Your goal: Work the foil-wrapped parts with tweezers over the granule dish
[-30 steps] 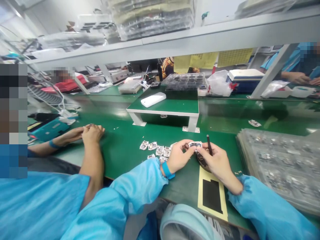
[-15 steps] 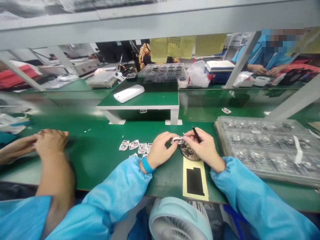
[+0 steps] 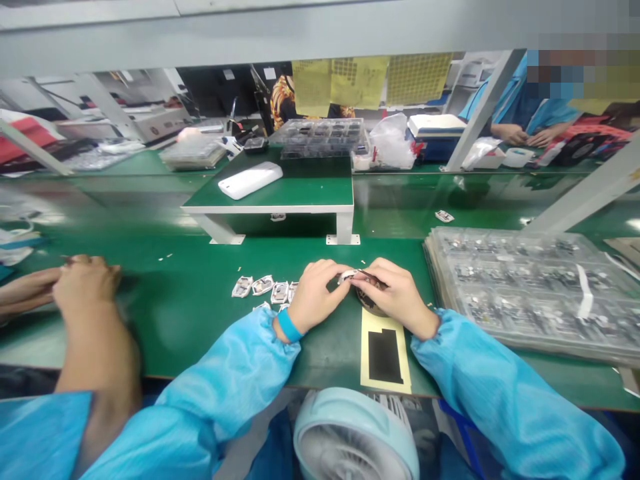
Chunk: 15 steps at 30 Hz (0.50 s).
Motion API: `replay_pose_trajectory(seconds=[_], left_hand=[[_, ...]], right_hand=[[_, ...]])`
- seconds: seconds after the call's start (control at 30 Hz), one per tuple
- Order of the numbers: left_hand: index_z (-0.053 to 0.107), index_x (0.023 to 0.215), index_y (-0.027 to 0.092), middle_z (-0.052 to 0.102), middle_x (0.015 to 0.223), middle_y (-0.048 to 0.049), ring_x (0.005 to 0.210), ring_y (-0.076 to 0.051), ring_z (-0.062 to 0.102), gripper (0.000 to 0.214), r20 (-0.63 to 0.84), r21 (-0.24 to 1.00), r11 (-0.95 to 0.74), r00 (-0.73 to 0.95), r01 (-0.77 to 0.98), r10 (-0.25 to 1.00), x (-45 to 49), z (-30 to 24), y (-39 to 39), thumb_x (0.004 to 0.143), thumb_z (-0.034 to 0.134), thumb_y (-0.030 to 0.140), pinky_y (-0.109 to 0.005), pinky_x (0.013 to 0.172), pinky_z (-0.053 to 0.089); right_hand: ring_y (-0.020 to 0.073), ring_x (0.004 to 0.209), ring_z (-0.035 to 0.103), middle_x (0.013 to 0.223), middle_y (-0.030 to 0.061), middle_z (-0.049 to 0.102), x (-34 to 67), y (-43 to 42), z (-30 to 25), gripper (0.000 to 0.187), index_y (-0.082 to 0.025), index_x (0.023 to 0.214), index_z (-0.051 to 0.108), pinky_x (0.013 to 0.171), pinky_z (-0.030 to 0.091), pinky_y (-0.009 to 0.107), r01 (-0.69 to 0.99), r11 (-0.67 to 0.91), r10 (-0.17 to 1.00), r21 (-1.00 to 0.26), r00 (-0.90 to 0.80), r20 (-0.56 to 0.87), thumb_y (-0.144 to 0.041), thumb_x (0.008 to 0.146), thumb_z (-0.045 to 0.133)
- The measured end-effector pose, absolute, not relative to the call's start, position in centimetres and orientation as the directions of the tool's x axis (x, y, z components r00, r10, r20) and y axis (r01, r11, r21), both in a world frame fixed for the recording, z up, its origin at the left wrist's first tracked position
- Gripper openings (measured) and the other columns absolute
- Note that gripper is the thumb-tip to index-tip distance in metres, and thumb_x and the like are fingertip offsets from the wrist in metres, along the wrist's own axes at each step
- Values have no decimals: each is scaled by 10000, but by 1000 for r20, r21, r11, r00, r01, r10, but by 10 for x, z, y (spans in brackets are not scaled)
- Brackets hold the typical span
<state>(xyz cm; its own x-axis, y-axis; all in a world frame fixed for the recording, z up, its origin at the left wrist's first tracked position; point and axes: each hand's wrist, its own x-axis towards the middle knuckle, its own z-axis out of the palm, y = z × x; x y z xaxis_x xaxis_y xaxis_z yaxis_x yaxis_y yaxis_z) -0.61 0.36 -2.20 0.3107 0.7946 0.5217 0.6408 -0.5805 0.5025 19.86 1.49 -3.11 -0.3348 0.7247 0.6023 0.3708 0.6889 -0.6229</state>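
My left hand is closed, pinching a small white plastic casing between thumb and fingertips. My right hand is closed too, its fingertips meeting the casing's right side. A thin dark tool shows only in part at the right fingers; most of it is hidden by the hand. Beneath my hands sits a round patterned disc, partly covered by the right hand. It stands at the top of a yellow sheet bearing a black rectangle. Several similar white casings lie left of my left hand.
Clear plastic trays of small parts are stacked at right. A green raised stand bears a white device. A co-worker's hands rest at left. A light-blue fan is below the table edge.
The black tool stood upright from my right hand; now it lies lower and mostly hidden. My right fingers have closed in on the casing. The whole view has shifted slightly.
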Motion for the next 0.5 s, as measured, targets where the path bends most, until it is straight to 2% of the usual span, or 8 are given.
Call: replay_pose_trajectory(seconds=[0.13,0.3,0.37,0.43,0.5], left_hand=[[717,1064,250,704,925,-11,889,-188,612,130,525,474,-585,323,658,788,-6,-22,5,981,622,283,-356,804,403],[719,1032,235,723,963,-19,907,-192,638,118,455,631,-477,206,612,866,-9,-25,13,959,643,286,-341,828,453],[710,990,221,716,946,-17,877,-185,638,99,424,696,-417,135,584,896,-11,-27,18,948,645,284,-328,812,467],[701,959,213,703,931,-15,854,-178,632,92,400,728,-382,99,569,911,-14,-28,23,944,641,282,-319,795,468],[701,952,211,692,922,-15,844,-175,624,92,391,735,-373,95,566,915,-16,-29,26,941,639,279,-315,788,466]], right_hand=[[172,774,610,865,45,642,197,13,-29,156,-203,996,702,720,481,302,432,651,759,-624,-369,536,-337,1002,624],[172,816,620,927,40,631,206,15,-23,137,-210,989,652,761,479,291,508,547,837,-665,-319,445,-324,1010,579],[183,819,625,921,39,635,213,18,-22,130,-212,951,650,749,462,297,655,435,898,-618,-262,355,-301,1000,569],[196,795,619,890,41,637,219,21,-22,155,-214,887,652,707,434,301,789,331,939,-517,-221,264,-294,987,566],[200,788,617,884,42,645,222,22,-23,148,-215,850,657,688,417,296,834,290,952,-470,-202,229,-289,961,591]])
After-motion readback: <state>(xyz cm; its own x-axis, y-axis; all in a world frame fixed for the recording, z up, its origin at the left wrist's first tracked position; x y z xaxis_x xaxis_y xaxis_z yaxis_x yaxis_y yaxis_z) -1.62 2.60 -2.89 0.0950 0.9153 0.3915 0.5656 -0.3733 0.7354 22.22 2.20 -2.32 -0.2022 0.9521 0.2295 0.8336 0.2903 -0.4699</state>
